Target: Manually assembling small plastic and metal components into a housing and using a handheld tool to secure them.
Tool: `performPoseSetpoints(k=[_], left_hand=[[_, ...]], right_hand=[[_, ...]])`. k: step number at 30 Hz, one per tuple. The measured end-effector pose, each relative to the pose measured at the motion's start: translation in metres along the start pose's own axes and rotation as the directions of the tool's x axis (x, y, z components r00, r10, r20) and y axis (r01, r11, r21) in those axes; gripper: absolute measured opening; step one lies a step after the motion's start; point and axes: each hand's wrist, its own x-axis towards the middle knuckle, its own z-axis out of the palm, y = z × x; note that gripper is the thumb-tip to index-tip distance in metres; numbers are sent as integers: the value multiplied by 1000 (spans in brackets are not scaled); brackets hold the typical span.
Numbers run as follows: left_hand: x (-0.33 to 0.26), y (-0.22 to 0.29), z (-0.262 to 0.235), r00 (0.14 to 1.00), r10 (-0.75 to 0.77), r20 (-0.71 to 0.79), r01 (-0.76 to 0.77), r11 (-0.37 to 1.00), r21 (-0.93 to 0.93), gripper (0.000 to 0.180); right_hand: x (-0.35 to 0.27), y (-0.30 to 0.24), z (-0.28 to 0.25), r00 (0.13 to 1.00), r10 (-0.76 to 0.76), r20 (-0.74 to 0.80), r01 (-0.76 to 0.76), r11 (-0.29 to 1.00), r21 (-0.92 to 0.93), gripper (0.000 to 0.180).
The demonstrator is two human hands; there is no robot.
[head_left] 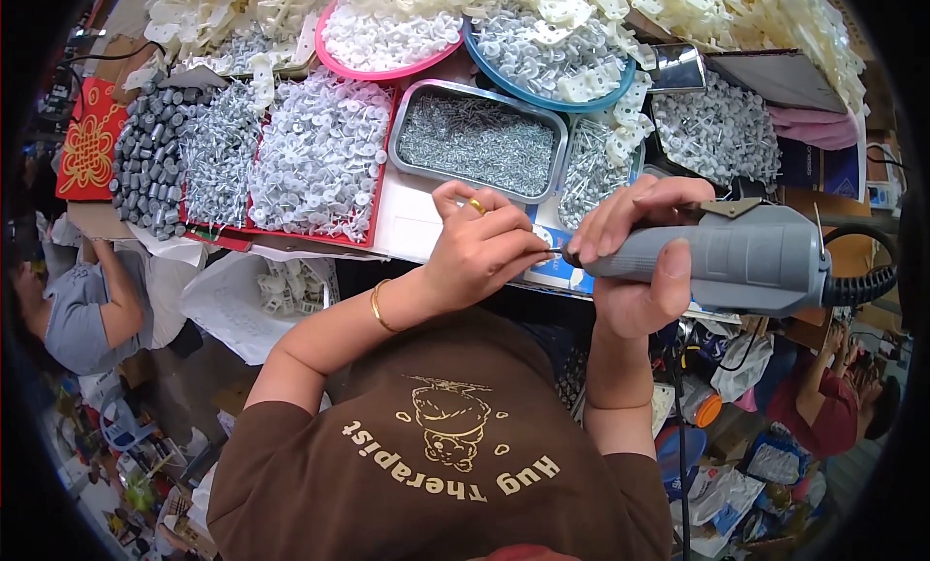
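Right hand (635, 261) wrapped around grey power screwdriver (736, 263), left hand (480, 246) pinched at its tip

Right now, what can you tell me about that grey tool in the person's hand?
The grey power screwdriver looks like matte plastic, a thick barrel tapering to a dark tip that points left. It lies roughly level above the bench edge. The right hand wraps its narrow front end; the left hand pinches at its tip. A black ribbed cable leaves its rear.
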Motion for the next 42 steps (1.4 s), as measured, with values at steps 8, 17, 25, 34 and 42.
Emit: performPoseSetpoints(k=[8, 17, 25, 34, 42], left_hand=[[8, -3, 5, 984, -21, 178, 45, 990, -134, 13], [4, -14, 11, 932, -95, 349, 187, 953, -240, 33], [2, -16, 12, 926, -64, 372, 148, 968, -204, 36], [3, -14, 8, 915, -49, 401, 144, 967, -210, 33], [5, -13, 7, 915, -48, 401, 133, 974, -186, 35]], right_hand=[[-16, 2, -4, 999, -20, -27, 16, 991, -130, 53], [-21, 15, -6, 998, 61, -24, -63, 992, -107, 50], [-20, 16, -10, 994, 103, 21, -100, 988, -120, 58], [-18, 32, -55, 973, 46, -228, -97, 971, -218, 34], [-50, 70, -66, 992, -31, -124, -18, 926, -378, 50]])
